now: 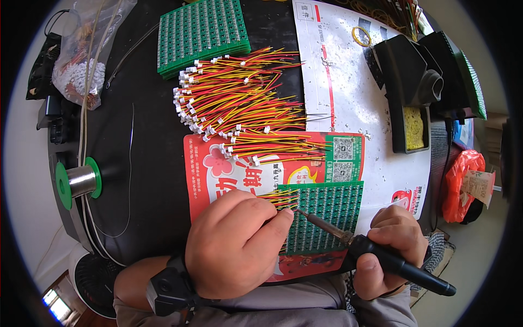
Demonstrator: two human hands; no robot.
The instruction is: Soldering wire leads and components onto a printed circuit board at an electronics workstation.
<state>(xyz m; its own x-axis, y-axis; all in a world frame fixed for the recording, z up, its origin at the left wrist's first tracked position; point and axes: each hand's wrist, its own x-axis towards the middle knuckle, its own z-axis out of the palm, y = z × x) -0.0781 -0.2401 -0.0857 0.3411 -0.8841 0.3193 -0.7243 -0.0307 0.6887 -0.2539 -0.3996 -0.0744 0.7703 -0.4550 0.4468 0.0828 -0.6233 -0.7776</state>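
Observation:
My right hand [396, 248] is wrapped round the black handle of a soldering iron [389, 257]. The iron's tip points left and meets the edge of a green circuit board panel [329, 215] close to my left fingertips. Over the panel's left part lies my left hand [239, 240], thumb and forefinger pinched at a thin wire by the iron's tip; the hand hides most of that wire. Several yellow and red wires [280, 197] run onto the panel's upper left edge. Beyond the panel, a fan of red, yellow and black wires with white connectors [239, 103] is spread out.
A stack of green circuit panels [201, 35] stands at the back. A solder spool [81, 181] sits at left, below a clear bag [81, 65] of connectors. At right is a soldering iron stand [406, 82] with a yellow sponge [415, 128]. A red leaflet [204, 163] lies under the work.

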